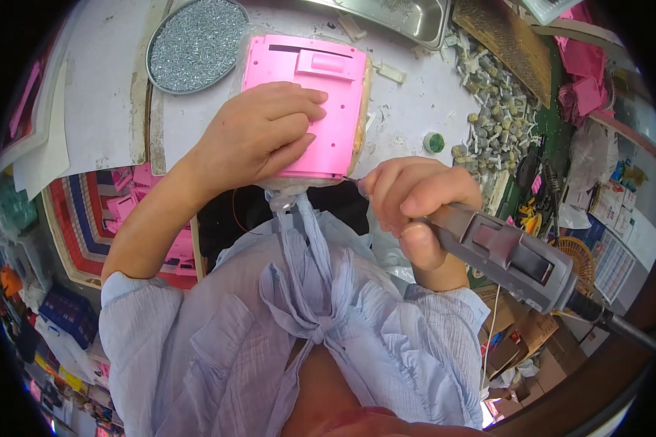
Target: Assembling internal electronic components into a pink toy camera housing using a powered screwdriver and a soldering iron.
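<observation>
- Left hand (270,131): palm down, fingers bent, slightly parted.
- Pink casing (335,124), one: beneath left hand.
- Right hand (423,193): wrapped round grey power screwdriver (514,256), tip at the casing's near right corner.
- Round dish (150,62), silvery screws (198,45): beyond left hand.

Ruffled pale-blue blouse (219,357) with knotted ties (318,332)

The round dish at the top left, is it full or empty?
The round dish looks full: silvery screws spread right to its rim. Their depth doesn't show.
</observation>
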`<state>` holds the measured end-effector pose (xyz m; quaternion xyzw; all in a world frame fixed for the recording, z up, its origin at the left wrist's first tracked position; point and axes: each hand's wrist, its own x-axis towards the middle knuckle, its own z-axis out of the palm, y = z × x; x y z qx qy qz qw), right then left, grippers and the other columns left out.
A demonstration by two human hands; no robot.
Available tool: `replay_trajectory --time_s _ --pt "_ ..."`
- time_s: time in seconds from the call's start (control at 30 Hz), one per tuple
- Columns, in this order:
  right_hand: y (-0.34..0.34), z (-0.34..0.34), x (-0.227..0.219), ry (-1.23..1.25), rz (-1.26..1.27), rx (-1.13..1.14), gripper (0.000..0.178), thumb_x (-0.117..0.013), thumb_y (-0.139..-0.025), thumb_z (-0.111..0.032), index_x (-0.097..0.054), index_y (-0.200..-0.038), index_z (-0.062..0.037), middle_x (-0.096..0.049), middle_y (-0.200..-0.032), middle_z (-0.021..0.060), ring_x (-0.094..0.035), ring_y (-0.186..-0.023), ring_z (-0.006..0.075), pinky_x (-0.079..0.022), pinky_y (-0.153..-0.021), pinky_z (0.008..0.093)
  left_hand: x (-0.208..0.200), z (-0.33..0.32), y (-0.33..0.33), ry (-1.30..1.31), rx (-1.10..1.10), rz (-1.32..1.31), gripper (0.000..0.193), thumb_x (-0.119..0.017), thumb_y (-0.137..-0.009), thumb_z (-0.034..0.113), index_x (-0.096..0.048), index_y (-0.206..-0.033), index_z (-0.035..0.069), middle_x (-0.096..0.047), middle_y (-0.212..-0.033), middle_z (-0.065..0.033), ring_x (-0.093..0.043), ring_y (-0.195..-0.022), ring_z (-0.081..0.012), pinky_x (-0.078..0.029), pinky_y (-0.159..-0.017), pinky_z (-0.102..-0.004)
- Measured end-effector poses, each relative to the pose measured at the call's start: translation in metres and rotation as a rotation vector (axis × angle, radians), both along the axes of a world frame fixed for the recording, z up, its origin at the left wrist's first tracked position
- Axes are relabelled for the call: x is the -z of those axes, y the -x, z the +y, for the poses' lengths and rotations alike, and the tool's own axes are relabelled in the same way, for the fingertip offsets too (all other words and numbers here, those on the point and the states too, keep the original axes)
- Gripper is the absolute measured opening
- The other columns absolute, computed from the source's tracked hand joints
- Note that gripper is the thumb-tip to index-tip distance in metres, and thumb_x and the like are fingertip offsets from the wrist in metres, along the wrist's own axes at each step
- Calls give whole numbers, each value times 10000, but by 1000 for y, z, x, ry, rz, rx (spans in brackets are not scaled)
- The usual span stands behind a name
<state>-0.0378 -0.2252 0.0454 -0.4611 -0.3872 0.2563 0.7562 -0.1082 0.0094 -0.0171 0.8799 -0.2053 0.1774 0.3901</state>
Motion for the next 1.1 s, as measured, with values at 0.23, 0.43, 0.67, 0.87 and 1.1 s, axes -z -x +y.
replay_trajectory --time_s 0.23,0.43,0.67,0.87,1.1 --pt "-1 11 4 90 -310 -62 169 -696 -904 -121 -542 -957 -77 -597 -646 47 -584 -538 216 -537 -612 400 7 -1 5 32 -41 14 93 -730 -839 46 -648 -846 3 -737 -1121 -129 -708 -1082 -306 -558 -964 -455" --pt "-17 22 -10 17 -228 -141 171 -702 -889 -131 -544 -924 -76 -563 -597 35 -568 -500 216 -542 -608 396 8 -2 5 58 -30 35 101 -737 -829 47 -652 -863 3 -738 -1121 -124 -710 -1087 -297 -559 -964 -452" --pt "-15 46 6 39 -307 -48 172 -696 -883 -92 -527 -875 -62 -545 -597 47 -554 -493 220 -535 -564 412 14 -3 7 104 -44 33 136 -742 -813 53 -684 -922 -2 -734 -1115 -119 -710 -1089 -298 -565 -956 -441" --pt "-43 52 -2 -100 -283 -112 145 -709 -828 -43 -565 -833 -37 -572 -616 73 -572 -500 240 -519 -526 380 13 0 2 75 -40 6 152 -736 -824 75 -689 -942 -8 -726 -1106 -114 -705 -1095 -305 -567 -952 -435" --pt "-49 62 7 66 -347 -11 256 -727 -927 -217 -521 -857 -81 -563 -584 44 -562 -485 221 -542 -552 395 14 3 3 80 36 18 136 -733 -823 78 -674 -917 -1 -714 -1099 -120 -704 -1089 -312 -573 -935 -454"
